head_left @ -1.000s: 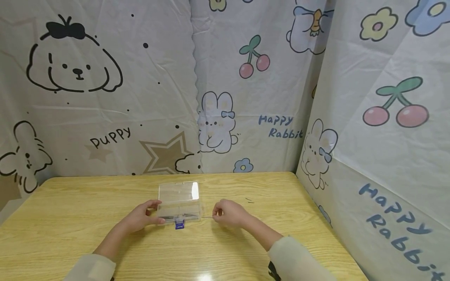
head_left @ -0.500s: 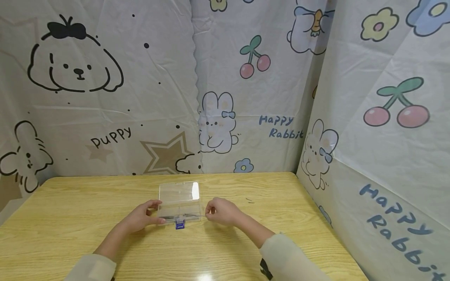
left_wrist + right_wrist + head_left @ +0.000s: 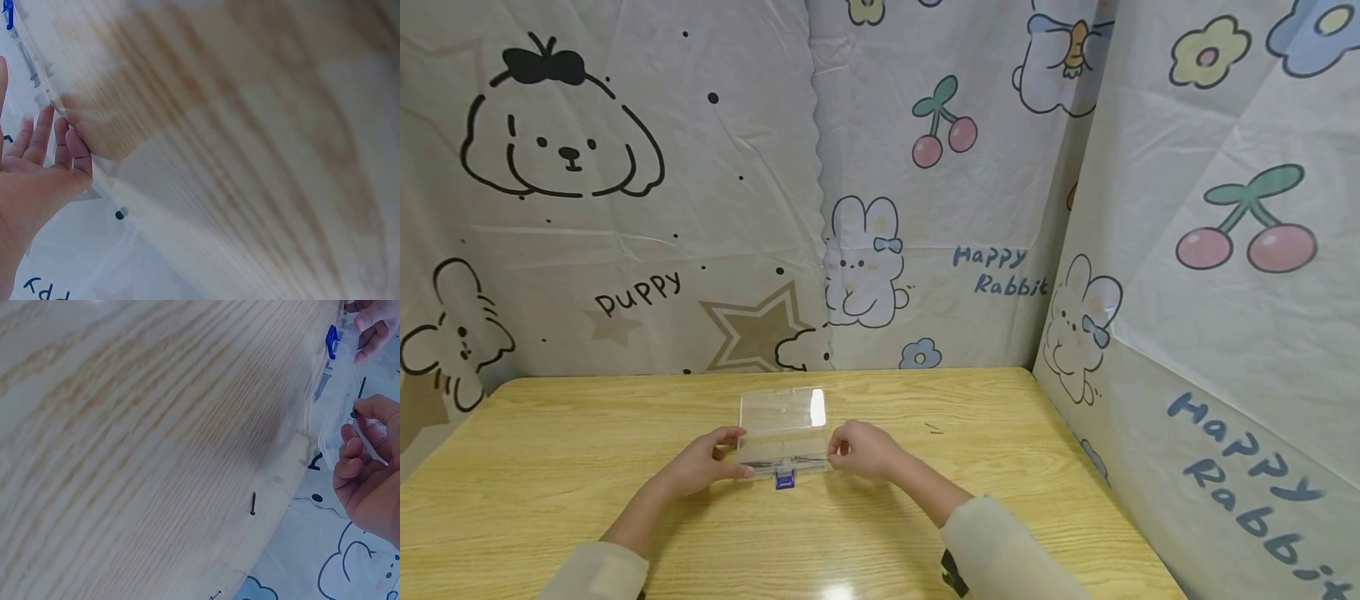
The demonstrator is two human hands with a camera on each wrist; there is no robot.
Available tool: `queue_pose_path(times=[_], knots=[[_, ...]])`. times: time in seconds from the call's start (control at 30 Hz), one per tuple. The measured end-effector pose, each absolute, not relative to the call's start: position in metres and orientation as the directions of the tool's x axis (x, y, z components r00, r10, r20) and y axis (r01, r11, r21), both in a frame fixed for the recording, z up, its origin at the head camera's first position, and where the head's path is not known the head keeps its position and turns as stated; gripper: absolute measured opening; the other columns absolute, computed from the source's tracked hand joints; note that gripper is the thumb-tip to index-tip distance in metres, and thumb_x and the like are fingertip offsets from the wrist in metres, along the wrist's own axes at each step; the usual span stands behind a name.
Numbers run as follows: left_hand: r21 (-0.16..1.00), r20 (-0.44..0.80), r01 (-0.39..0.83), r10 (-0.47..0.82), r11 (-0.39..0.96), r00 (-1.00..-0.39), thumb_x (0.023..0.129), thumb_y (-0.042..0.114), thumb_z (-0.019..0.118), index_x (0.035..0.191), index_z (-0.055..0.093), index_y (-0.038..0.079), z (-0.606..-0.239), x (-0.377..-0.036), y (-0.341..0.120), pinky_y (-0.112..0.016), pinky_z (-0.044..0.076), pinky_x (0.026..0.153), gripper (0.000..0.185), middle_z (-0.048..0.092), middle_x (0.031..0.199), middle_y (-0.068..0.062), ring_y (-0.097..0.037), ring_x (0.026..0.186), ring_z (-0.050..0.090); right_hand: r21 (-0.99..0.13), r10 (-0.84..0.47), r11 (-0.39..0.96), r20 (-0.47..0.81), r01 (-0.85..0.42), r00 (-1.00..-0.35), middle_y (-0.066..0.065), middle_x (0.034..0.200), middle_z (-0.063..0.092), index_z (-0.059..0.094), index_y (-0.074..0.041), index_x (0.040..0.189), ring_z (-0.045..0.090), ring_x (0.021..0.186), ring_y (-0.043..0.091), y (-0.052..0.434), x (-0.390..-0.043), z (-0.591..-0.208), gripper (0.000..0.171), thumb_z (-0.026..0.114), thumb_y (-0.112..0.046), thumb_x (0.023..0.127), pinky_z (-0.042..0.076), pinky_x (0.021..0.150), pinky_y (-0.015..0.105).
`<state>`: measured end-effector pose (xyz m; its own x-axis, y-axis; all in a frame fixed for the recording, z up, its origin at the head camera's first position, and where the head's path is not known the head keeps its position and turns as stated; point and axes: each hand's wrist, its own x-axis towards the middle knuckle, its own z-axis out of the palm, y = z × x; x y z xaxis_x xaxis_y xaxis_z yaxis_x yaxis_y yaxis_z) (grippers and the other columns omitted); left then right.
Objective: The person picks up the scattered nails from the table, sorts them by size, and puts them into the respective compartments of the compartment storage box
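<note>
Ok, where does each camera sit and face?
Head: worn on the head, facing forward and down at table and clear box; left hand, right hand, sleeves show.
Left wrist: worn there, faces mostly table; left hand at picture's left.
Right wrist: worn there, faces table and box; right hand pinches dark fastener.
Head and right wrist share blue latch and both hands.

- Head cam is looking fwd & down from the person's head, taking in table (image 3: 625, 433), L hand (image 3: 703, 461), R hand (image 3: 867, 451) & cloth backdrop (image 3: 737, 192) from farthest off.
- L wrist cam is facing L hand close up, table slanting across most of the view.
- R wrist cam is facing R hand, also close & slanted.
- Head & R wrist views are sharing both hands, clear box (image 3: 782, 410) & its blue latch (image 3: 785, 479).
</note>
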<state>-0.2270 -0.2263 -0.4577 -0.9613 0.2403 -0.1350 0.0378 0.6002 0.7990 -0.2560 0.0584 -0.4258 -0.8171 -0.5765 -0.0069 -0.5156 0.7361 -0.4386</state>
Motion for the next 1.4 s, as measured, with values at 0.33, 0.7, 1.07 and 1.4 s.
queue_pose_path(times=[0.33, 0.7, 1.07, 1.4], knots=[[0.799, -0.134, 0.039, 0.241, 0.600, -0.961, 0.078, 0.036, 0.075, 0.138, 0.038, 0.001, -0.458, -0.227, -0.226, -0.050, 0.042, 0.090, 0.078, 0.044, 0.135, -0.026, -0.039, 0.115, 0.046, -0.458, -0.574, 0.726, 0.006, -0.513, -0.819, -0.008, 0.077, 0.056, 0.068, -0.015, 0.084, 0.048, 0.071, 0.004, 0.047, -0.258, -0.430, 0.006, 0.063, -0.016, 0.085, 0.041, 0.065, 0.018], [0.794, -0.141, 0.028, 0.228, 0.607, -0.963, 0.078, 0.035, 0.075, 0.139, 0.037, 0.000, -0.457, -0.227, -0.225, -0.049, 0.042, 0.090, 0.080, 0.043, 0.136, -0.027, -0.038, 0.113, 0.046, -0.475, -0.551, 0.730, 0.014, -0.491, -0.834, -0.009, 0.073, 0.052, 0.068, -0.016, 0.082, 0.045, 0.066, 0.004, 0.043, -0.261, -0.436, 0.007, 0.062, -0.018, 0.086, 0.039, 0.061, 0.019], [0.792, -0.128, 0.045, 0.238, 0.608, -0.963, 0.078, 0.035, 0.075, 0.138, 0.037, -0.001, -0.456, -0.227, -0.225, -0.048, 0.043, 0.087, 0.080, 0.043, 0.135, -0.029, -0.037, 0.111, 0.047, -0.481, -0.539, 0.734, 0.018, -0.480, -0.842, -0.008, 0.068, 0.051, 0.068, -0.015, 0.082, 0.043, 0.061, 0.004, 0.042, -0.264, -0.440, 0.007, 0.062, -0.017, 0.086, 0.037, 0.057, 0.019], [0.792, -0.120, 0.054, 0.243, 0.608, -0.963, 0.079, 0.034, 0.075, 0.138, 0.037, -0.001, -0.457, -0.227, -0.225, -0.049, 0.044, 0.087, 0.079, 0.043, 0.135, -0.029, -0.038, 0.112, 0.048, -0.491, -0.533, 0.730, 0.025, -0.475, -0.846, -0.008, 0.067, 0.050, 0.067, -0.014, 0.081, 0.043, 0.060, 0.003, 0.037, -0.264, -0.440, 0.007, 0.062, -0.016, 0.085, 0.038, 0.057, 0.018]])
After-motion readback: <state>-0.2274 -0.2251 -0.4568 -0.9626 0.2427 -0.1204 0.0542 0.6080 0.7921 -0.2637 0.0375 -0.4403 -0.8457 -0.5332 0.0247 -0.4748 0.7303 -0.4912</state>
